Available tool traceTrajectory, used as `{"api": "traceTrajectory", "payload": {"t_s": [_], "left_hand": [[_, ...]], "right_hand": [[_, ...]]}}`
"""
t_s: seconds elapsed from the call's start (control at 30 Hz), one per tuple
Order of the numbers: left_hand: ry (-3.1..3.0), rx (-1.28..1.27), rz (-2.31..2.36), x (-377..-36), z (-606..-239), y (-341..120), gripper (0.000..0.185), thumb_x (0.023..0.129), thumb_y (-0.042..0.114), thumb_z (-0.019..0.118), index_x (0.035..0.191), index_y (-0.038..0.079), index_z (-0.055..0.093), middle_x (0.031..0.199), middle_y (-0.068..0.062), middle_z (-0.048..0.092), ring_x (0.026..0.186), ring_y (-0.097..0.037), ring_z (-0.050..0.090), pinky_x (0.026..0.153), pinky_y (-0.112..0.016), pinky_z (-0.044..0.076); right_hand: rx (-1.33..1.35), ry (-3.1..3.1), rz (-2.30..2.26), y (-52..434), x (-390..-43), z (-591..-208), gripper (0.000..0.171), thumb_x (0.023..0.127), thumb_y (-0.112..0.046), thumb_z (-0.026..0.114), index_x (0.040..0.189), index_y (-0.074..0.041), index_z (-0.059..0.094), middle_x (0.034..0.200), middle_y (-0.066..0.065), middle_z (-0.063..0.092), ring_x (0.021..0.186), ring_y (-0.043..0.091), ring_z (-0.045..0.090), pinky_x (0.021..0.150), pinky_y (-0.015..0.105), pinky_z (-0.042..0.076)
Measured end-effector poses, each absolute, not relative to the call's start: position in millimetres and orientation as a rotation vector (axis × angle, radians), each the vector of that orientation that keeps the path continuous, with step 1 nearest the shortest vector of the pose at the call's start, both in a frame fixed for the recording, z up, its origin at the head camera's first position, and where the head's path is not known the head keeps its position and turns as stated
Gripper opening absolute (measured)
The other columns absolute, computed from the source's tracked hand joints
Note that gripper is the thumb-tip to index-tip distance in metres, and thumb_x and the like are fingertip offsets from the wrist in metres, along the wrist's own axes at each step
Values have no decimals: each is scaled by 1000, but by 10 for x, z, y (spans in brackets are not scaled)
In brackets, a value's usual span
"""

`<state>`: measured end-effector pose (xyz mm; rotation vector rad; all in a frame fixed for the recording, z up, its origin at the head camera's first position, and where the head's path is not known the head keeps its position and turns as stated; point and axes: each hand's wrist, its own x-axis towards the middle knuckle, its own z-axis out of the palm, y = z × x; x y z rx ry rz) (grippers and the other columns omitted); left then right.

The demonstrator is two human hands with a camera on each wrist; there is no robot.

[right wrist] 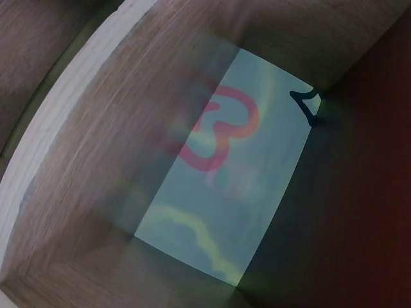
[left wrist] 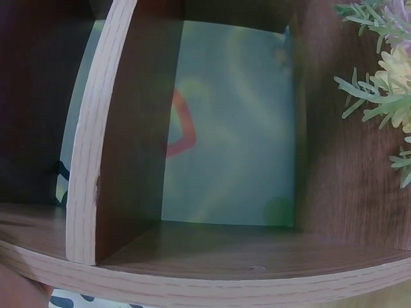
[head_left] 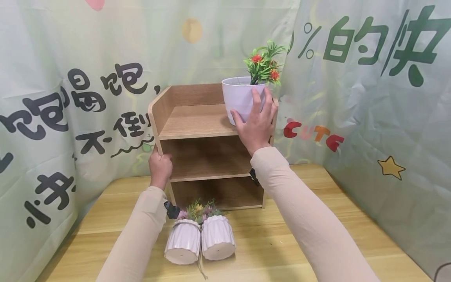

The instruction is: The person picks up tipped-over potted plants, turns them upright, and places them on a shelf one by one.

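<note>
A wooden three-tier shelf stands on the table. In the head view, my left hand grips the edge of its left side panel, thumb in front and the other fingers mostly hidden. My right hand is at the right end of the top board, holding a white flowerpot with thumb and fingers spread round its near side. Green leaves and red flowers rise from the pot. The left wrist view shows the shelf's compartments from close up; the right wrist view looks into one compartment.
Two small white ribbed pots with artificial flowers lie tipped over in front of the shelf, a cord between them. Printed cloth surrounds the wooden table at the back and sides.
</note>
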<state>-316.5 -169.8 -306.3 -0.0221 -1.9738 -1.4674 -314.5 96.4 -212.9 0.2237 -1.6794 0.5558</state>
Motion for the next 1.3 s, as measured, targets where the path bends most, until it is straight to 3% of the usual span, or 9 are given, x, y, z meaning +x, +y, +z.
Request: {"api": "traceTrajectory", "payload": {"t_s": [0.43, 0.67, 1.0, 1.3], "left_hand": [[-1997, -16, -1479, -3159, -3043, -1700, 54, 83, 1, 48, 137, 1, 48, 133, -26, 53, 124, -36, 48, 107, -47, 34], [-1993, -15, -1467, -3169, -3050, -1698, 50, 84, 2, 49, 134, 0, 51, 130, -26, 55, 120, -36, 49, 105, -48, 34], [-1987, -18, -1470, -3178, -3058, -1701, 48, 84, 2, 49, 131, 0, 52, 128, -26, 56, 119, -36, 51, 105, -48, 35], [-1983, -5, -1480, -3168, -3065, -1696, 47, 83, 1, 49, 129, -1, 52, 126, -26, 57, 114, -34, 51, 104, -49, 36]], "right_hand": [[241, -1771, 526, 1015, -3083, -2099, 71, 84, -41, 72, 136, -12, 34, 143, 21, 31, 130, 39, 30, 101, 50, 41], [293, -1791, 531, 1062, -3041, -2103, 65, 85, -33, 72, 133, -8, 36, 140, 24, 33, 128, 41, 32, 103, 50, 38], [358, -1895, 604, 1182, -2900, -2149, 59, 86, -24, 69, 137, -6, 44, 137, 23, 39, 122, 38, 39, 92, 50, 47], [432, -1946, 640, 1260, -2740, -2215, 47, 84, -21, 69, 124, 3, 58, 124, 22, 55, 113, 39, 47, 94, 48, 41]]}}
